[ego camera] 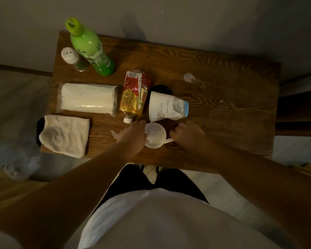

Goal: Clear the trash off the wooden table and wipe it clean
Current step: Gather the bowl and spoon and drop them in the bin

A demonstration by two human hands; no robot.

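On the wooden table [223,56] a small white plastic cup [155,134] stands near the front edge, between my hands. My left hand [133,137] grips its left side, thumb at the rim. My right hand [187,133] is curled over the end of a thin white stick [167,140] that reaches to the cup. Just behind, a printed paper cup [167,108] lies on its side against a black lid [161,88]. A bottle of yellow liquid [135,96] lies toppled. Crumpled scraps [188,77] and a tissue bit [115,133] lie on the wood.
A folded white cloth [66,134] overhangs the front left corner, with a tissue pack [88,97] behind it. A green bottle [90,49] and a white-capped shaker [72,58] stand at the back left. A clear plastic bag [22,168] lies on the floor to the left.
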